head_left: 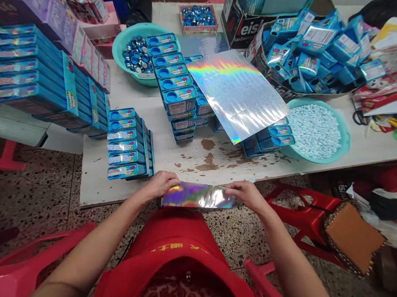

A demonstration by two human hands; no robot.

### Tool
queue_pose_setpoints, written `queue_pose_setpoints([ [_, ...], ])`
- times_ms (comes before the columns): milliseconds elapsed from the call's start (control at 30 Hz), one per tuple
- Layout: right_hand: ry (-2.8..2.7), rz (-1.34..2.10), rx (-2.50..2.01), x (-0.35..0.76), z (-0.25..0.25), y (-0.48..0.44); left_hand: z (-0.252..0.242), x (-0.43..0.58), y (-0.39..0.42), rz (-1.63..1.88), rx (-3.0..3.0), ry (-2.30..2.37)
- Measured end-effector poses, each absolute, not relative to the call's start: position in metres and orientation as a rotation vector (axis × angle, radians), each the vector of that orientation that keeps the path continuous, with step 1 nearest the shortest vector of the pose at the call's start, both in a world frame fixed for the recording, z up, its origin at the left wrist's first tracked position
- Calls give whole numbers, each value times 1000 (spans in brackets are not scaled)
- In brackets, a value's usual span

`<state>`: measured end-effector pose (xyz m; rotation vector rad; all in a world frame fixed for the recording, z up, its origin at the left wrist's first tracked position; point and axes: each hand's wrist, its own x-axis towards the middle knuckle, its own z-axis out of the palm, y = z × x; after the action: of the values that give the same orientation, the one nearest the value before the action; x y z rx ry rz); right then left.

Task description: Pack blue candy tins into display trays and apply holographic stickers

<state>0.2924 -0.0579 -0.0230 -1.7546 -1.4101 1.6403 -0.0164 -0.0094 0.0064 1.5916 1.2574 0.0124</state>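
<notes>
Between my two hands, just off the table's front edge, a shiny holographic sheet point(198, 196) is stretched sideways. My left hand point(164, 183) pinches its left end, and my right hand point(245, 192) grips its right end. A larger silver holographic sheet point(241, 94) lies tilted across stacks of blue candy boxes point(179, 98) farther back. To the left of my left hand stands a row of stacked blue boxes point(124, 148). The lower part of the held sheet meets the red apron at my lap.
A teal basin point(343, 135) of pale blue candies sits at the right, and another teal basin point(122, 48) holds blue-and-silver pieces. Behind are a carton point(279, 88) of blue boxes and a small pink box point(198, 31). A red stool point(293, 206) stands at the right.
</notes>
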Motion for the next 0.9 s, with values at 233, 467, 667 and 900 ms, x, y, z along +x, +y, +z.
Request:
queue_pose_setpoints([
  [233,-1226,1545,-1816,310,-25,-66,-9,-20,-12,153,1194,1213],
  [467,-1028,1515,-1934,312,-10,-83,-30,-4,-15,311,1066,1327],
  [667,-1097,1187,-1980,333,50,-113,-33,8,-16,574,895,1500],
  [900,-2000,540,-1507,237,95,-142,17,64,-33,342,655,1138],
])
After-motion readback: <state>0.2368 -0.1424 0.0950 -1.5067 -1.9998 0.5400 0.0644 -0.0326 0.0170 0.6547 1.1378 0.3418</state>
